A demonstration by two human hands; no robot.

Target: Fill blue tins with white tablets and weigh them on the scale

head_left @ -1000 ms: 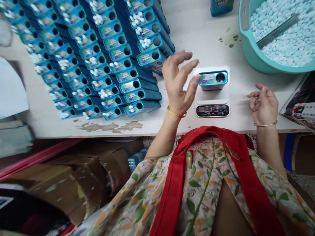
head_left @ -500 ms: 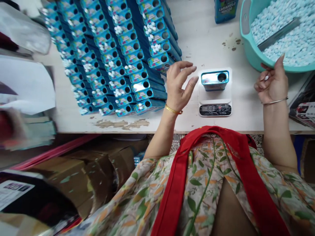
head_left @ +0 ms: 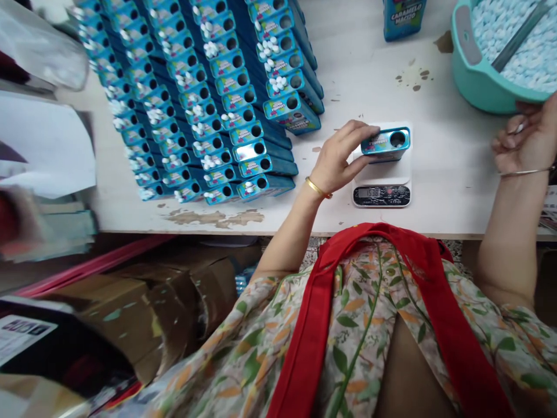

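Observation:
A blue candy tin with a round dark hole in its top stands upright on a small white kitchen scale. My left hand is closed round the tin's left end, thumb on the near side and fingers on the far side. A small white candy shows among the curled fingers of my right hand, at the right edge of the view. That hand is at the near rim of a turquoise basin; part of it is out of view. Pale blue and white candies fill the basin.
Several rows of upright blue tins cover the table's left half, many with white candies on their tops. Another tin stands at the back. A grey metal scoop lies in the basin. Cardboard boxes are below the table edge.
My left hand has moved right and taken hold of the tin on the scale. My right hand has moved right with the candy, and the basin has shifted right and away.

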